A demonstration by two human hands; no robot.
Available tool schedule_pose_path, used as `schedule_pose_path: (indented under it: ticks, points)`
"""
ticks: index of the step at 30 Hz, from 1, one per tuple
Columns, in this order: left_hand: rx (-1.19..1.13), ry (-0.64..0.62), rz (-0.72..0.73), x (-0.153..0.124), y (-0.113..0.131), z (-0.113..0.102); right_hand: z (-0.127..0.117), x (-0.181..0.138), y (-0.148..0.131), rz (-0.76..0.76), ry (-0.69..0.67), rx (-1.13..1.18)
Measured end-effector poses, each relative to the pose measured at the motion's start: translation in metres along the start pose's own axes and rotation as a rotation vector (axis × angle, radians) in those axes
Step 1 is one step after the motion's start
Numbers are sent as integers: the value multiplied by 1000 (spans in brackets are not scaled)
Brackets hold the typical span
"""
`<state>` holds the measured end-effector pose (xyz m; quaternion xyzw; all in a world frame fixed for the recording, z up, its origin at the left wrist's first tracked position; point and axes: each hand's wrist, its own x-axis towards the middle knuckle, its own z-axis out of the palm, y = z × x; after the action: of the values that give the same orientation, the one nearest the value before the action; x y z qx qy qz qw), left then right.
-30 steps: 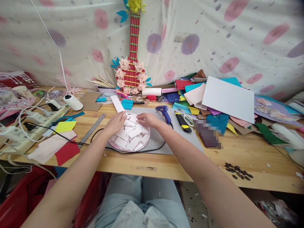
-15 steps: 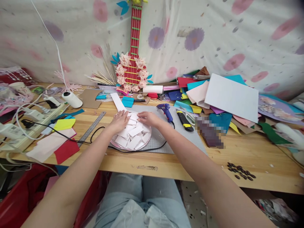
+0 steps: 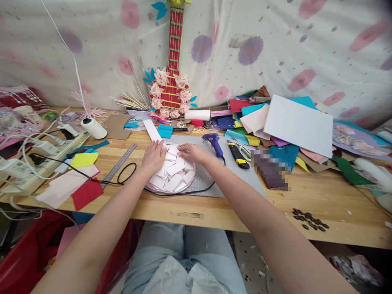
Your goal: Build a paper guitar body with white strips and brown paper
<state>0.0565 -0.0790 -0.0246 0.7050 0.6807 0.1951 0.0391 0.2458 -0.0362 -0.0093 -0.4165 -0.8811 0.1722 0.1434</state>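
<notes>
wooden tabletop (image 3: 153, 210), white pieces (image 3: 175, 168) beneath fingers (image 3: 159, 149)

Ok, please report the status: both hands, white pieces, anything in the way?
Left fingers spread over white pieces. Right fingers at their far right side, grip unclear. Black cord along near edge.

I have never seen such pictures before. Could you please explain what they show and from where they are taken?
There is no machine: you see a person's bare left hand and right hand. One camera, worn on the head, looks forward and down. Both hands touch a round piece covered with white strips on the table; whether the right one pinches a strip is hard to tell. Right of it lie a blue glue gun and a black-and-yellow tool; left, a metal ruler. A red guitar shape stands behind.
</notes>
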Motion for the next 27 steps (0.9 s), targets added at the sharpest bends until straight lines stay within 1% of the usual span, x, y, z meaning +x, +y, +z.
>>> schedule_pose_path:
  ticks: [3,7,13,17,22,27]
  points:
    - [-12,83,30,-3,4,-8,0,0,1,-1,6,7]
    - [-65,89,7,-7,12,-13,2,1,3,-12,15,22]
    - [1,35,34,-13,19,-2,2,0,3,-14,17,-2]
    - [31,62,66,-14,19,1,2,0,2,-10,18,-7]
    - [22,98,67,-15,19,1,4,0,3,-6,35,3]
    - [40,87,69,-15,20,2,4,-1,2,-2,33,4]
